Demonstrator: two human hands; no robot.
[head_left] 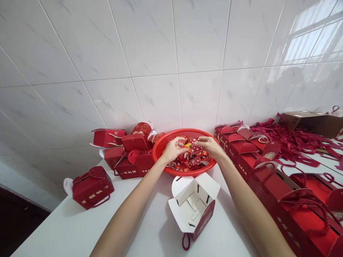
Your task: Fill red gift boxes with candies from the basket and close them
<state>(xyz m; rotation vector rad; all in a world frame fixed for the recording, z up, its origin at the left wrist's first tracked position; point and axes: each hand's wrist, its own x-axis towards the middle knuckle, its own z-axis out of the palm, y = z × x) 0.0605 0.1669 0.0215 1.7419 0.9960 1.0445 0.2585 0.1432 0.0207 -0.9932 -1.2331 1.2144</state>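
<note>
Half-curled, hold unclear, your left hand [172, 149] and right hand [211, 146] are seemingly picking wrapped packets [194, 161], needing a firm pinch next.

Soft daylight brightens the scene, a window reflection [311, 41] glaring on the tiled wall [152, 43] at upper right. Faint shadows fall on the white table [80, 228] beside the open box [195, 208]; the lower left corner is dark. Wide-angle distortion slants the tile lines [120, 38] outward.

Left forearm [131, 207] and right forearm [243, 192]: both bare over visible length, slim, smooth in outline, tapering to bare wrists [164, 159]. Left hand [173, 150], right hand [211, 145]: bare; nail detail too small to resolve.
</note>
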